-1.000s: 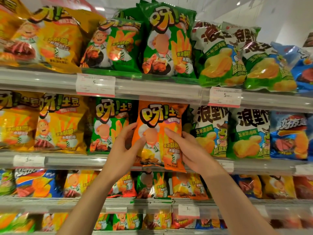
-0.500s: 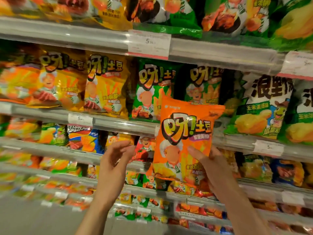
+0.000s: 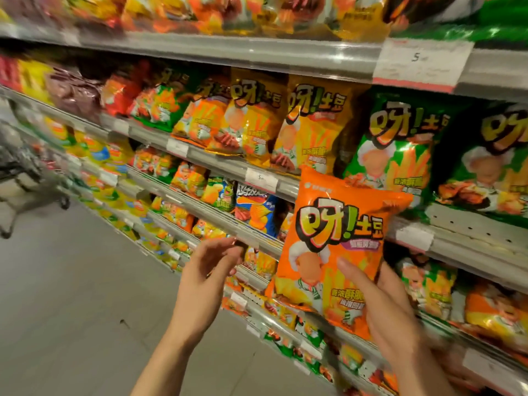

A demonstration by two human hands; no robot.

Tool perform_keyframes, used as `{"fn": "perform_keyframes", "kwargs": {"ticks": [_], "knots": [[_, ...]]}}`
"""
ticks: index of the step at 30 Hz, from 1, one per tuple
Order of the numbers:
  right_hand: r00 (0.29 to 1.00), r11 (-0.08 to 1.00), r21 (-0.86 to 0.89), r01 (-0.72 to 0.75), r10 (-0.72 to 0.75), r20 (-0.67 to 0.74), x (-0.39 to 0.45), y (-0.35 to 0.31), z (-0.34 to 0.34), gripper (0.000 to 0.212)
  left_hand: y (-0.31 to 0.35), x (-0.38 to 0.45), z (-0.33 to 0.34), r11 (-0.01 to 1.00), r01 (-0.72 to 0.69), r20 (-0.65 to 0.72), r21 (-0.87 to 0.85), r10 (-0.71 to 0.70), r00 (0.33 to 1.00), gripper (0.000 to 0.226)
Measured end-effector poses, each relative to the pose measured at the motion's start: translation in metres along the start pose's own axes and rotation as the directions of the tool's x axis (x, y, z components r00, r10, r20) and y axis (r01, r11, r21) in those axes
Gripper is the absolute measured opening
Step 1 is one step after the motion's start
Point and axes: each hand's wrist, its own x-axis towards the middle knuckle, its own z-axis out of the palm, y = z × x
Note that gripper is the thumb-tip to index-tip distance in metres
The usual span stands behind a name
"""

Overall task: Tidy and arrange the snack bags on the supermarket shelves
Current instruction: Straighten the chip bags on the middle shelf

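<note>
Far left: a cart (image 3: 17, 178) stands on the grey floor (image 3: 71, 295), blurred, well apart from the hands. Shelves (image 3: 217, 164) run diagonally from left bg to right fg, packed w/ snack bags; the far ones are too blurred to read.

Left hand (image 3: 208, 270) hangs in mid-air in front of a lower shelf edge, fingers loosely curled, thumb up, holding nothing. Not touching the orange bag (image 3: 340, 238); a gap sits between them.

Just right of it, the orange bag is upright, slightly tilted, off the shelf and in front of the rail w/ a price tag (image 3: 261, 180). Its top edge overlaps the bottom of a yellow bag (image 3: 311, 130) and a green bag (image 3: 400, 144) standing on the shelf behind.

Right hand (image 3: 383, 307) grips the bag at its lower right corner: thumb (image 3: 353, 274) pressed across the front, fingers wrapped behind at the right edge, so most of the bag rises above and left of the grip. Bag's bottom hem sits level w/ the palm.

Top right: a big white tag (image 3: 420, 62) on the upper rail, marked 5.
</note>
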Motion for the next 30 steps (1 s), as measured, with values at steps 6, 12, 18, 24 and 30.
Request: {"fn": "perform_keyframes", "kwargs": {"ticks": [6,12,18,24,30], "knots": [[0.996,0.999,-0.020,0.030,-0.028,0.081,0.022,0.001,0.076,0.052,0.005,0.038,-0.062,0.999,-0.023,-0.059,-0.047,0.020,0.998,0.016],[0.994,0.994,-0.034,0.100,-0.098,0.055,0.047,0.015,0.189,0.059,0.024,0.104,-0.161,0.992,-0.090,-0.044,-0.084,0.086,0.995,0.022],[0.991,0.992,0.007,0.123,-0.123,0.042,0.083,0.031,0.305,0.065,0.038,0.171,-0.269,0.989,-0.115,-0.070,-0.097,0.109,0.992,0.024],[0.990,0.993,-0.019,0.120,-0.118,0.071,0.131,0.032,0.381,0.057,0.038,0.237,-0.335,0.990,-0.118,-0.103,-0.073,0.110,0.989,0.022],[0.986,0.988,-0.030,0.151,-0.149,0.078,0.200,0.035,0.433,0.054,0.026,0.315,-0.362,0.992,-0.111,-0.068,-0.051,0.108,0.992,0.015]]}}
